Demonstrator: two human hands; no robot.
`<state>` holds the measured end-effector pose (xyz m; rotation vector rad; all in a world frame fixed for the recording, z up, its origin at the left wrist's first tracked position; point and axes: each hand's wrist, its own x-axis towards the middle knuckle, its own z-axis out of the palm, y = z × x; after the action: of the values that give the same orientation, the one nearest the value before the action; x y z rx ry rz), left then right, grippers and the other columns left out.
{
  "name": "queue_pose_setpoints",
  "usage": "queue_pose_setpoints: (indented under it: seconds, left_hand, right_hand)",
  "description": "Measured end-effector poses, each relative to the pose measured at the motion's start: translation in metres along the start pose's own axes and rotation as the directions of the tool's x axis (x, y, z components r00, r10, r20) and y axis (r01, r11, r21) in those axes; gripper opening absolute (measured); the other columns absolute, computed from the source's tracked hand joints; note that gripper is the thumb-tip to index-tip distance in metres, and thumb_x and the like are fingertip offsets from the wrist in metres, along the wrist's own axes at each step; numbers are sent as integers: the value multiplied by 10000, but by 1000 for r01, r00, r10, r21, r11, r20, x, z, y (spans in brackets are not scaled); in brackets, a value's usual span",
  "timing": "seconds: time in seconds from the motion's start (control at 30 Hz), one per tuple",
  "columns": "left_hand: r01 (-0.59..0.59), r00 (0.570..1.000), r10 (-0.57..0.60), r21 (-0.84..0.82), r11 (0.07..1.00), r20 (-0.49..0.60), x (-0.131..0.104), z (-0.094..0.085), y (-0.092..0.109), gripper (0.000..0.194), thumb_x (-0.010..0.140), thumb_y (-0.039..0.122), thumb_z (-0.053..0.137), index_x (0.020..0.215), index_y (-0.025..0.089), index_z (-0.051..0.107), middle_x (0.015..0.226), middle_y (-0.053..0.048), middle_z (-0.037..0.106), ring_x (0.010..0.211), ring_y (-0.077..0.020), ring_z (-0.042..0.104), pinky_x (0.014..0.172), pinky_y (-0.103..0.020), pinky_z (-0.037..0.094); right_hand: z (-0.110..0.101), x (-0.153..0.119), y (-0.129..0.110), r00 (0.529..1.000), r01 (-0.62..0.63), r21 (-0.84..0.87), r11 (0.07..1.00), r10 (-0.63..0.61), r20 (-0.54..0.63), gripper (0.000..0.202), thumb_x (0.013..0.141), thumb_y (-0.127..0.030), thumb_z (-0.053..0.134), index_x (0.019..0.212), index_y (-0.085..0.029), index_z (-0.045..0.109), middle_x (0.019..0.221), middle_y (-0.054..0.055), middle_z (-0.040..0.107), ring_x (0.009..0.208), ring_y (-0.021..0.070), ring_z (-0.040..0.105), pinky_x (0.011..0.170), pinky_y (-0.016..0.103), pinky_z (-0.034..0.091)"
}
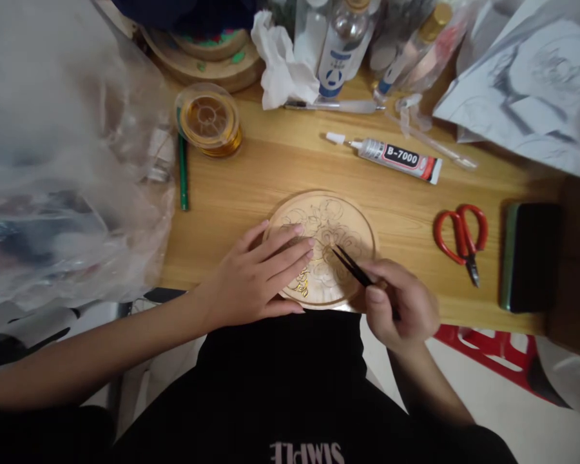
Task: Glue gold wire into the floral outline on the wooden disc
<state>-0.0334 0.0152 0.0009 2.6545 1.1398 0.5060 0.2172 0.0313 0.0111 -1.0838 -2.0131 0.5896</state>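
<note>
A round wooden plate [362,225] with a pencilled flower pattern lies at the table's near edge. Bent gold wire [300,283] follows some of the lines at its lower left. My left hand [265,274] rests flat on the plate's left half, fingers spread, covering part of the drawing. In my right hand [401,303] is a pair of black tweezers [352,265], pinched between thumb and fingers. The tweezers' tips are over the middle of the pattern, slightly apart; whether they hold wire I cannot tell.
A spool of gold wire [207,122] and a green pencil [182,171] lie at the left, near plastic bags [67,161]. Beyond the plate is a glue tube [399,159]. Red-handled pliers [461,238] and a phone [531,256] lie right. Bottles [341,51] and tissue [285,67] stand behind.
</note>
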Motion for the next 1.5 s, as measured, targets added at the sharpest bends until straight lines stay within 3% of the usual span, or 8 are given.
queue_pose_setpoints:
  seconds: [0.1,0.2,0.3,0.37,0.43,0.53,0.77,1.5]
  left_hand:
    - [-1,1000,1,10,1000,6,1,0,0,631,975,580,475,1382,101,531,1431,-114,585,1428,-281,431,1255,-459,157]
    - [4,1000,-4,11,1000,14,1,-1,1,626,969,584,485,1389,123,532,1419,-106,597,1422,-286,441,1251,-464,177]
    - [9,999,-9,20,1000,31,2,-3,1,611,968,592,482,1389,153,542,1412,-94,604,1415,-288,453,1239,-464,210]
    - [6,999,-7,28,1000,37,3,-4,2,605,965,592,490,1371,149,557,1406,-94,610,1408,-286,463,1235,-456,219]
    - [9,999,-11,37,999,38,4,-5,2,596,966,590,493,1357,146,567,1400,-92,615,1404,-281,468,1236,-449,215]
    - [14,999,-16,38,999,40,4,-5,2,594,973,586,479,1343,130,572,1402,-96,612,1403,-283,467,1242,-452,197]
    - [-7,1000,7,39,999,8,5,-5,3,615,981,568,478,1327,67,564,1394,-118,615,1374,-300,491,1225,-468,228]
    - [-16,1000,17,56,998,-7,4,-3,2,630,990,585,433,1322,68,570,1387,-114,621,1371,-301,493,1237,-478,212]
  right_hand:
    - [0,0,-1,994,66,-28,997,-63,84,437,933,-241,530,1369,-263,554,1034,82,732,858,228,694,705,398,570]
    - [-2,4,-6,995,-104,117,988,103,11,386,869,-183,640,1225,-332,655,964,34,731,832,215,691,703,396,572]
    - [-4,10,-9,961,-248,185,951,266,-81,278,825,-163,702,1010,-370,710,790,-10,699,706,192,668,619,367,558]
    - [-4,13,-8,981,-184,127,975,191,-42,313,812,-138,714,1030,-362,706,806,-10,710,716,191,672,634,369,565]
    - [-2,14,-7,997,-60,72,996,57,49,445,809,-85,700,1175,-336,672,923,10,735,798,193,694,703,378,586]
    - [3,15,-4,990,57,22,998,-59,127,578,823,-31,662,1343,-271,586,1082,73,722,969,210,699,814,398,592]
    - [7,14,-5,987,133,-48,990,-128,99,425,826,-53,671,1230,-180,658,1122,112,719,1046,245,683,877,449,570]
    - [23,7,-21,995,-38,-61,997,32,-91,367,808,4,653,1114,-194,693,1002,54,764,933,189,724,827,358,565]
